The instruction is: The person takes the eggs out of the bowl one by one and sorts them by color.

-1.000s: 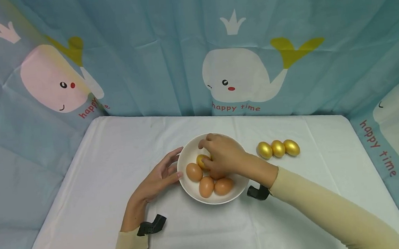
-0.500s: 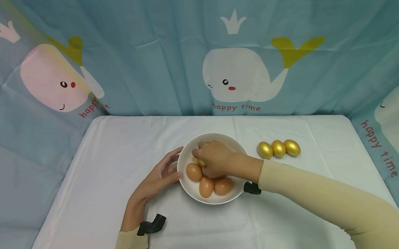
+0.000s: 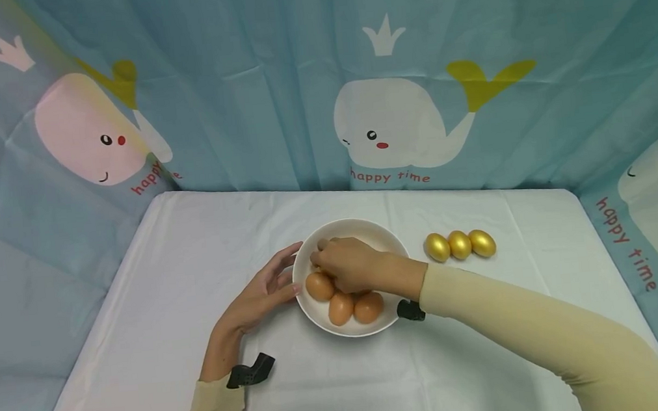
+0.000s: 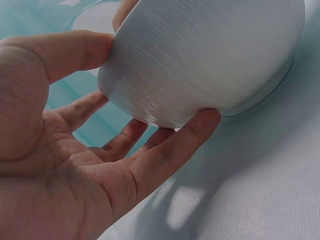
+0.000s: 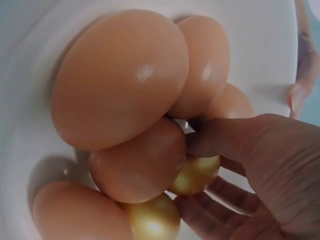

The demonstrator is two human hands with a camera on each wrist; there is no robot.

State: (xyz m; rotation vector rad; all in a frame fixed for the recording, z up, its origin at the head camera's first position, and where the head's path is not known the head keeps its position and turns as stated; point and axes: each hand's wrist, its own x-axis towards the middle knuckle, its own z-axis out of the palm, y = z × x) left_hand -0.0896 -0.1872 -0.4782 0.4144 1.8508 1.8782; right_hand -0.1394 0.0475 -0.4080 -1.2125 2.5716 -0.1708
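Observation:
A white bowl (image 3: 328, 329) holds several brown eggs (image 3: 340, 307) and, in the right wrist view, two gold eggs. My right hand (image 3: 348, 264) reaches down into the bowl. Its thumb and fingers pinch one gold egg (image 5: 199, 176) among the brown eggs. A second gold egg (image 5: 154, 219) lies close by, partly under a brown egg. From the head view my right hand hides both. At the bowl's left side my left hand (image 3: 260, 296) touches the outer wall, with its thumb near the rim and the fingers extended along the side.
Three gold eggs (image 3: 460, 245) lie in a row on the white tablecloth (image 3: 321, 389), right of the bowl. A blue curtain (image 3: 273, 106) with whale prints hangs behind and at both sides of the table.
My right hand has moved a little left and lower inside the bowl, covering the gold egg that showed earlier in the head view. My left hand stays at the bowl's side.

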